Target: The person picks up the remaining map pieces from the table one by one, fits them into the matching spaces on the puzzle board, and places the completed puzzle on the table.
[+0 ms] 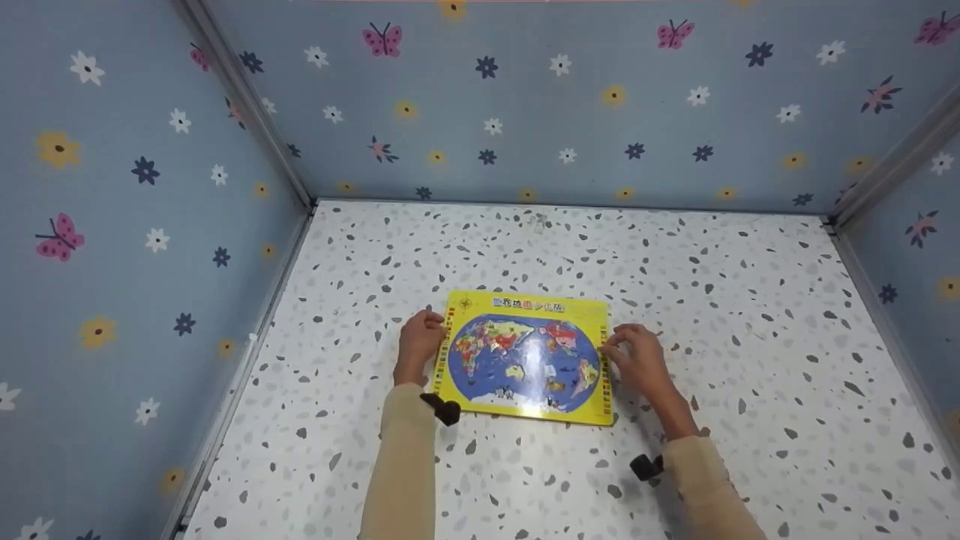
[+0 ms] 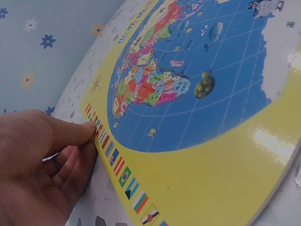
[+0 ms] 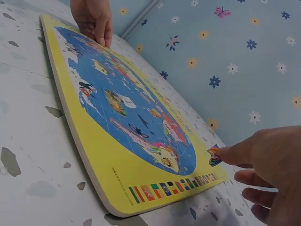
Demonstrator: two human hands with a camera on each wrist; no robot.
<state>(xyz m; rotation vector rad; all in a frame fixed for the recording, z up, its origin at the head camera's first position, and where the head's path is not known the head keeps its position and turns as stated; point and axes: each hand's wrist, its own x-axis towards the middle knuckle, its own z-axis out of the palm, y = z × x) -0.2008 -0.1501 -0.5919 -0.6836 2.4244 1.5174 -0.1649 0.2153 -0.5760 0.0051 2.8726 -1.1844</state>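
A yellow world map puzzle board (image 1: 480, 403) with a blue oval map lies flat on the speckled table. Thumb and curled fingers of my left hand (image 1: 421, 341) pinch the board's left edge, beside the printed flags; the left wrist view shows this hand (image 2: 44, 157) close up. At the right edge is my right hand (image 1: 641, 360). Its fingertips hold a small, colourful puzzle piece (image 3: 214, 155) over the flag border, seen in the right wrist view. A white patch (image 3: 128, 101) shows in the blue part of the map.
The white speckled table (image 1: 360, 247) surrounds the board. Blue walls (image 1: 517, 97) with flowers and butterflies stand at the back, left and right. A black strap end (image 1: 442, 409) hangs from the left wrist, another black piece (image 1: 645, 466) from the right. Glare brightens the map's middle.
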